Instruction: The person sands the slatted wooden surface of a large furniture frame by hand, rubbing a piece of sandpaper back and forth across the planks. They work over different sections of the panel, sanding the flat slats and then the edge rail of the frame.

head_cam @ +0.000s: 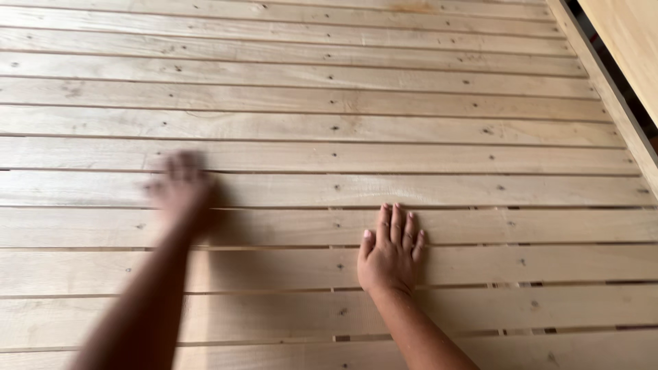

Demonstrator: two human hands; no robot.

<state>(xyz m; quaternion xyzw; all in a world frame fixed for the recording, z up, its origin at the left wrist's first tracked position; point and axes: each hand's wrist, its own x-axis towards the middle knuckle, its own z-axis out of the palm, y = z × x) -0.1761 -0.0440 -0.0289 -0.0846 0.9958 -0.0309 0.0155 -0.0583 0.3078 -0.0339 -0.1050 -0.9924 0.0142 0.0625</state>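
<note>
We see our left hand (181, 186) only as a smear, blurred past the point where single fingers can be counted, so we cannot tell how far they are spread or whether the palm actually touches the wood; it lies over the pale wooden slats (329, 123) at the left of the view, with a soft shadow just to its right, and its forearm runs down to the bottom edge, where it is cut off; the slats themselves fill nearly the whole picture, long boards running side to side with narrow dark gaps between them and small dark nail heads and knots dotted along them, and their left ends are cut off by the frame, so we cannot see what they are fixed to there; further right, our right hand (391, 253) is sharp: it lies flat, palm down, on the slats, fingers straight and close together, thumb a little out to the left, gripping nothing, the fingertips on one board and the heel of the hand on the next board nearer us, spanning the gap between; its forearm too leaves by the bottom edge; at the far right a lighter wooden side rail (603, 75) runs slantwise along the slat ends, and beyond it a smooth pale panel (627, 34) is cropped by the corner; no packages, labels or signs show anywhere.
</note>
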